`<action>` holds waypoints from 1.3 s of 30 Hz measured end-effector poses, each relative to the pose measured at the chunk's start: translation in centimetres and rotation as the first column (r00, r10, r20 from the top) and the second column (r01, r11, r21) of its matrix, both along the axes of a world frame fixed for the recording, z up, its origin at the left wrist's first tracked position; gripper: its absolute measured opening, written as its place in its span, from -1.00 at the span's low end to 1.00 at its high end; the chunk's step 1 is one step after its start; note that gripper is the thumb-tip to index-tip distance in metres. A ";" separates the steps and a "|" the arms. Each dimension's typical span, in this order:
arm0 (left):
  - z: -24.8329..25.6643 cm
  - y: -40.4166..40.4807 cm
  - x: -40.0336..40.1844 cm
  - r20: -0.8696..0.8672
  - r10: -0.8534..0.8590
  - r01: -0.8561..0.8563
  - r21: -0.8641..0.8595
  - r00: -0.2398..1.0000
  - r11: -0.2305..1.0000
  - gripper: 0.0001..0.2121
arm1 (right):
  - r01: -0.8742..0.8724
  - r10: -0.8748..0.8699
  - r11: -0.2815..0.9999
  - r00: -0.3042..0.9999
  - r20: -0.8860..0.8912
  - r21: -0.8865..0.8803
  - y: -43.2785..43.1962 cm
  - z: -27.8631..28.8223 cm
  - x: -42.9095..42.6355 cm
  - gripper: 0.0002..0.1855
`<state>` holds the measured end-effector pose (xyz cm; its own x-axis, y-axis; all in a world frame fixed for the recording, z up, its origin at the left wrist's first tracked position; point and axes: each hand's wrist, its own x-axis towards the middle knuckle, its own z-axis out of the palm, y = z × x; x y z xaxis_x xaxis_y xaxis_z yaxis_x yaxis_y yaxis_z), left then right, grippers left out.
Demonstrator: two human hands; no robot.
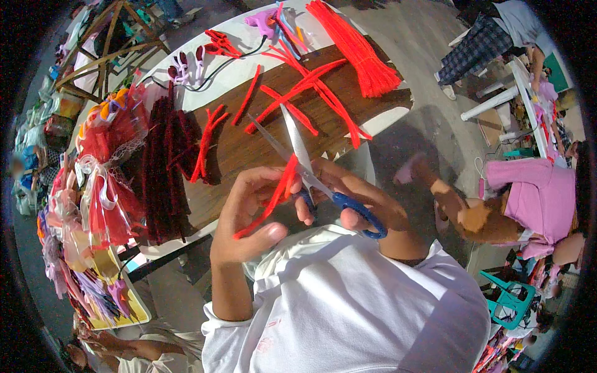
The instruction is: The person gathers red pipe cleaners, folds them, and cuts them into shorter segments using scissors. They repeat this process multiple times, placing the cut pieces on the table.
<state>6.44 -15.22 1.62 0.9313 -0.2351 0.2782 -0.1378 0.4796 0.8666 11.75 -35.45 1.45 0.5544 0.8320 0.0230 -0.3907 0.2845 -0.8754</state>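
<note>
Near my body, my left hand (256,210) holds short red pipe cleaners (279,196) between its curled fingers and thumb. My right hand (359,200) has its fingers through the blue handles of a pair of scissors (298,140); the blades stand apart and point away from me, next to the upper end of the red pieces. Beyond them, cut red pipe cleaners (308,79) lie crossed on a brown wood-grain board (238,154). A smaller red group (205,144) lies to the left, beside dark red pipe cleaners (163,186).
A thick red pipe-cleaner bundle (361,56) lies at the table's far right. A purple glue gun (263,21) with a black cord rests at the far edge. Wrapped bouquets (105,186) stand left. A person in pink (536,200) sits right; others are around.
</note>
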 end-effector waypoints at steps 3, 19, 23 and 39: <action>0.6 0.4 -0.1 0.018 0.144 -0.140 0.358 0.989 0.923 -0.76 | 0.001 -0.002 0.999 1.000 -0.026 -0.037 -0.2 -0.1 -0.2 -0.05; -3.4 -0.5 -0.8 0.385 0.599 -0.712 0.410 0.702 0.570 -0.91 | -0.192 0.257 0.923 0.953 -0.162 0.333 0.4 -0.5 -0.7 0.01; -4.5 -0.6 -0.8 0.630 0.567 -0.844 0.456 0.530 0.283 -0.84 | -0.188 0.273 0.914 0.941 -0.201 0.360 0.7 -0.5 -1.4 0.03; -3.1 -0.2 -2.0 -0.262 0.360 -0.306 0.226 0.895 0.925 -0.88 | 0.134 -0.133 0.949 0.991 -0.022 0.285 0.4 -1.0 -0.4 -0.23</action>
